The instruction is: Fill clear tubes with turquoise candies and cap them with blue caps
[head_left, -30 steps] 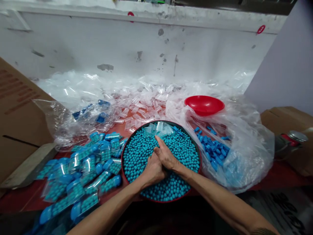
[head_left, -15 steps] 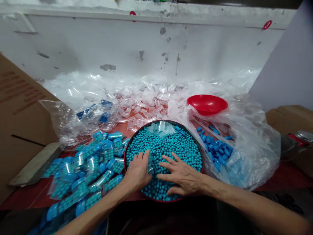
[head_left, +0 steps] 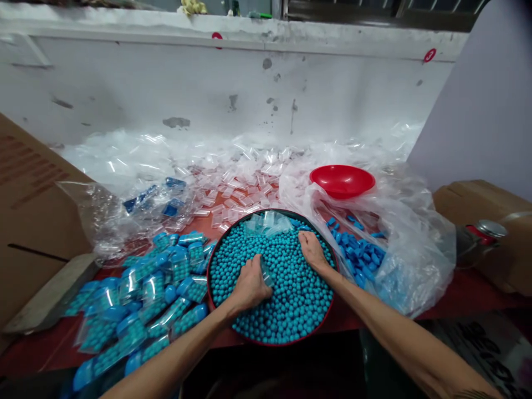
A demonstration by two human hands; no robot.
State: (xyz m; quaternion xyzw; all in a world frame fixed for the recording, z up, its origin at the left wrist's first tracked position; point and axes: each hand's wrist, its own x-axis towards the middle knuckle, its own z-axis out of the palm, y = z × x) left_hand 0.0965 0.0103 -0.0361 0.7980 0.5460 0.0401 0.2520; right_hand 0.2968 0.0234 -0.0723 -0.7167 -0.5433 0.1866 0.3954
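Note:
A round, dark-rimmed tub (head_left: pixel 328 324) is full of small teal balls (head_left: pixel 286 299). My left hand (head_left: pixel 250 282) grips a clear plastic container (head_left: pixel 265 272) low among the balls, left of the tub's middle. Over the tub's right back part, my right hand (head_left: pixel 311 250) has its fingers bent down near some blue caps (head_left: pixel 300 225); what its fingertips hold, if anything, is hidden. Clear empty containers (head_left: pixel 270 222) lie on the balls at the back of the tub.
Filled containers with blue caps (head_left: pixel 153 291) are heaped at the left. Loose blue caps (head_left: pixel 359 255) lie by a plastic bag (head_left: pixel 432 244) at the right, with a red bowl (head_left: pixel 342 181) behind. Clear pieces (head_left: pixel 236 194) cover the back. Cardboard boxes (head_left: pixel 37 221) flank the table.
My right hand has moved from the tub's middle to its back right, and its spread fingers have drawn together. My left hand still holds the clear container. The whole view has shifted slightly.

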